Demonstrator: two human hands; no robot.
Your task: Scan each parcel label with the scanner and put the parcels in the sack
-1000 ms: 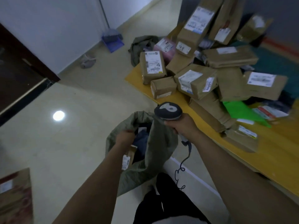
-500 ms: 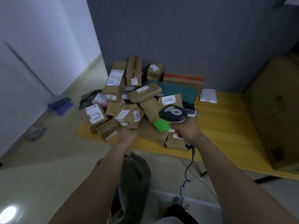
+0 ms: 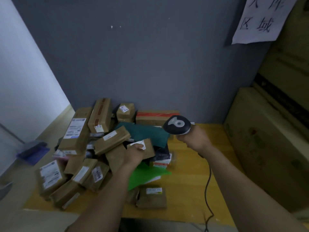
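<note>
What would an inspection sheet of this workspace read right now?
Surface: yellow wooden platform, parcels heaped at its left.
Job's things: heap of brown cardboard parcels with white labels; dark handheld scanner; sack not in view.
Clutter: dark green flat packet, bright green packet in the heap.
Hands: right hand grips the scanner; left hand on a small brown labelled parcel, grip unclear.
Cables: dark scanner cable trails over the platform.
Surroundings: grey wall, white paper sign, large cardboard boxes at right.

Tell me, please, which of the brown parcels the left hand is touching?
The small brown box mid-pile, just in front of the dark green packet: the left hand lies on its white label. No other parcel is touched.
</note>
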